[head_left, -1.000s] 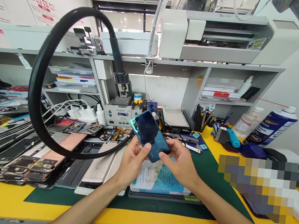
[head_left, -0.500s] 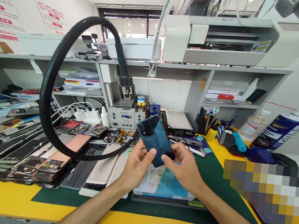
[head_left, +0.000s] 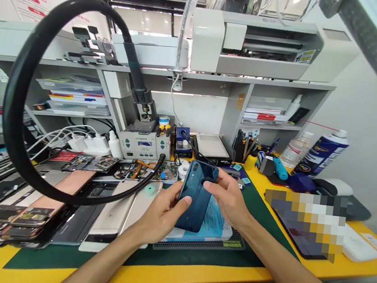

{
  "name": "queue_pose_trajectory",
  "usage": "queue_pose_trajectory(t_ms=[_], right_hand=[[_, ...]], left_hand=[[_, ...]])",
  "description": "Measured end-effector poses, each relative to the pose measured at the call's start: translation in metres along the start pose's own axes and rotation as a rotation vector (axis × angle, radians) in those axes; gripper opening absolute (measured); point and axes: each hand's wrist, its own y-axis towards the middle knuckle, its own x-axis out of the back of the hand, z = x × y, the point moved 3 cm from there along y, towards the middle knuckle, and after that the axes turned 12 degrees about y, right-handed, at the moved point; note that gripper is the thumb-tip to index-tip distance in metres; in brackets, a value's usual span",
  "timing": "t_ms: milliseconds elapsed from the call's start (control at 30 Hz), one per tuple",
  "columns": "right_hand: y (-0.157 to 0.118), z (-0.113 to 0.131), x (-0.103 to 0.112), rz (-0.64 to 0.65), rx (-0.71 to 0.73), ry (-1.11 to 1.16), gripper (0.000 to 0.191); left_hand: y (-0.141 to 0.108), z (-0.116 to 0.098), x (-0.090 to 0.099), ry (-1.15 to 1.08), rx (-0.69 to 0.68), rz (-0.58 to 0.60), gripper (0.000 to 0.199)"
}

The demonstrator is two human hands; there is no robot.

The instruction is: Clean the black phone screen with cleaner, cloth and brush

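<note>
A dark blue phone (head_left: 195,206) is held up in both hands, its back with the camera lenses facing me. My left hand (head_left: 164,207) grips its left edge, thumb lying on the back. On the other side, my right hand (head_left: 231,198) holds the upper right edge, with its thumb on the back near the top. Under the phone lies a blue and white packet (head_left: 216,224) on a dark perforated pad (head_left: 197,246), which rests on the green mat (head_left: 253,255).
Stacked phones and parts (head_left: 48,203) fill the left side. A thick black hose (head_left: 14,85) loops in front of the rework station (head_left: 145,145). Spray can (head_left: 323,152), bottle (head_left: 296,148) and a dark tablet-like device (head_left: 297,233) stand or lie at right.
The phone has turned more upright, and my right hand has moved from its lower right corner to the upper right edge. The view has shifted to the right.
</note>
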Motion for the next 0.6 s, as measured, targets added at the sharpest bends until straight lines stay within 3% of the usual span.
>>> queue_pose_trajectory(t_ms=[133,333,600], right_hand=[[-0.001,0.004,0.000,-0.092,-0.029,0.066,0.025],[-0.001,0.003,0.001,-0.172,-0.033,0.122,0.015],[-0.001,0.006,0.001,-0.162,-0.019,0.153,0.009]], left_hand=[[-0.004,0.006,-0.011,0.055,0.000,0.171,0.022],[-0.010,0.012,-0.014,0.165,-0.004,0.272,0.025],[-0.011,0.012,-0.014,0.182,0.004,0.329,0.030]])
